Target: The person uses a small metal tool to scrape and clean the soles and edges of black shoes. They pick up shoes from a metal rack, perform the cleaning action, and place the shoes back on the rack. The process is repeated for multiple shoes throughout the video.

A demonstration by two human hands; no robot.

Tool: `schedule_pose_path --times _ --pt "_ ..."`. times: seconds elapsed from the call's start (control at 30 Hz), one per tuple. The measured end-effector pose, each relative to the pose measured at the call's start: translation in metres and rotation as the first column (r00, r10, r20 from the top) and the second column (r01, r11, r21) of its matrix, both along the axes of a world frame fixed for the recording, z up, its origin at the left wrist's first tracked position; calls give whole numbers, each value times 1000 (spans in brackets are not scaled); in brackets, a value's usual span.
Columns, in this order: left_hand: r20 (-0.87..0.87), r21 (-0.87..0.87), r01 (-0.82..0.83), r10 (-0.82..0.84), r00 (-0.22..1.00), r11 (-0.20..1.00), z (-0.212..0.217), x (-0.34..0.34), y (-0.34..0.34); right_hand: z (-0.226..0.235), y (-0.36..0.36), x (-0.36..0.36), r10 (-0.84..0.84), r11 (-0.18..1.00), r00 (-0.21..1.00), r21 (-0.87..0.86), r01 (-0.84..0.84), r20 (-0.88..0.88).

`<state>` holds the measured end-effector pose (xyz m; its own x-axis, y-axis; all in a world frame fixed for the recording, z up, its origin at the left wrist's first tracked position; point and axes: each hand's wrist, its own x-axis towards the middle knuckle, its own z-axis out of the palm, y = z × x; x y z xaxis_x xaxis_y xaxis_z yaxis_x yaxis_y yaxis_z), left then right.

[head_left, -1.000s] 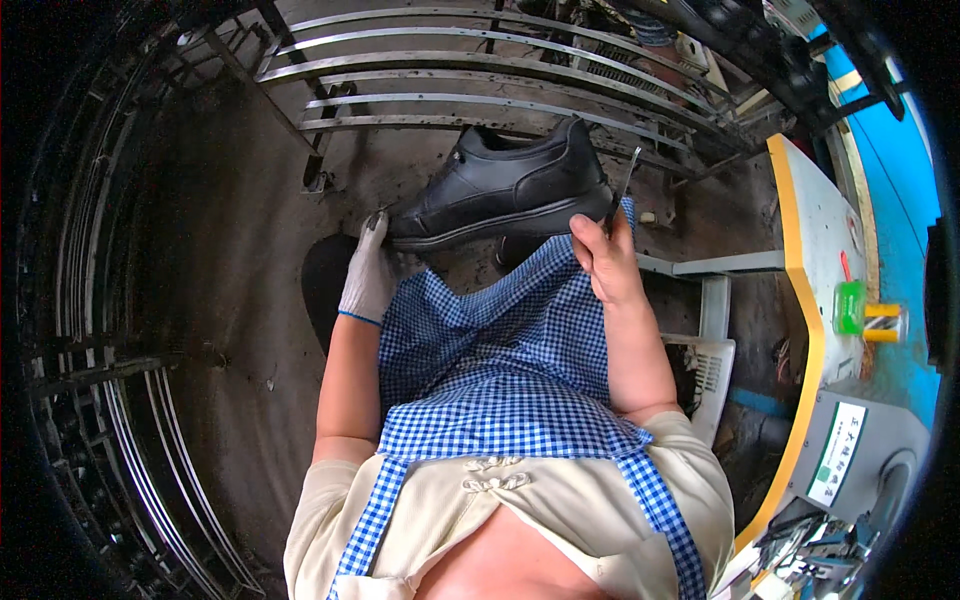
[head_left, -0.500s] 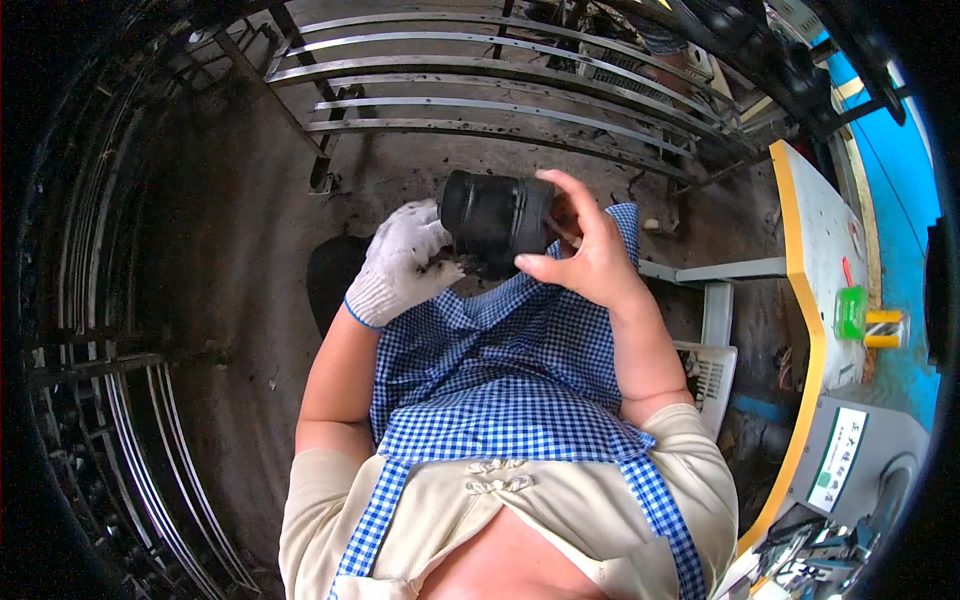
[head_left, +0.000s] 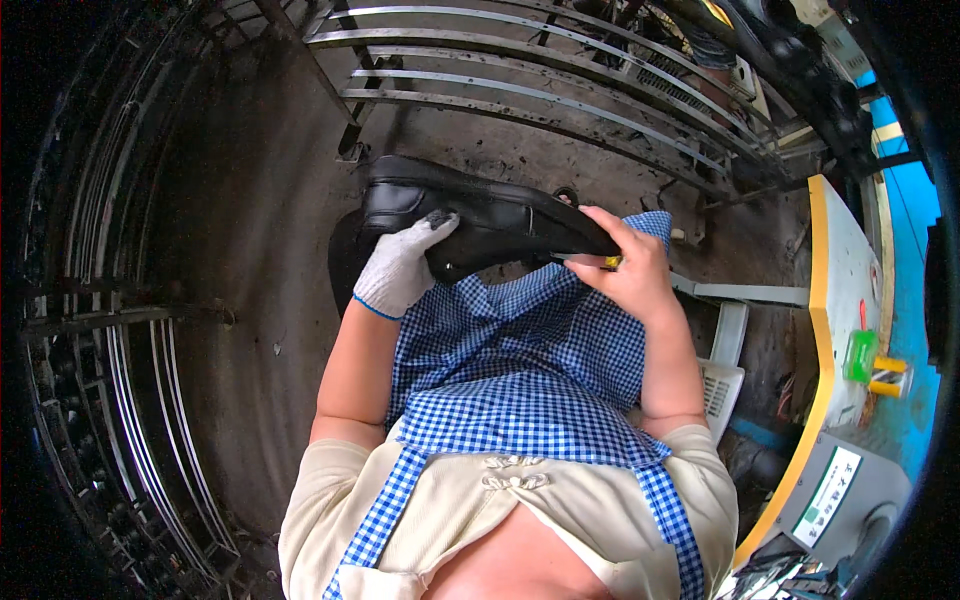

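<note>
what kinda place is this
Probably a shoe workshop or factory: the gloved left hand and bare right hand hold a black shoe, with a metal rack beyond and a yellow-edged worktable at right.

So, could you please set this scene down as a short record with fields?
Left hand: white-gloved, gripping black shoe
Right hand: bare, at the shoe's right end, with small tool, partly yellow, kind unclear
Apron: blue-and-white checked
Ahead: metal rack
Right side: white bench, yellow-edged, green container on it
</note>
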<state>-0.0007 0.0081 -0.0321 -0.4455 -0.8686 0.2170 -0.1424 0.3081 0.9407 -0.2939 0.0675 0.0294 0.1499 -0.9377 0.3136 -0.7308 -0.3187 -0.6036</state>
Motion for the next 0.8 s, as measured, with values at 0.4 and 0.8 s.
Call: schedule_pose_path --times 0.4,0.8 --pt "452 -278 36 98 886 960 30 -24 33 44 -14 29 155 964 981 -197 -177 -120" --pt "-625 774 410 476 619 483 70 -47 39 69 9 15 153 972 901 -103 -212 -405"
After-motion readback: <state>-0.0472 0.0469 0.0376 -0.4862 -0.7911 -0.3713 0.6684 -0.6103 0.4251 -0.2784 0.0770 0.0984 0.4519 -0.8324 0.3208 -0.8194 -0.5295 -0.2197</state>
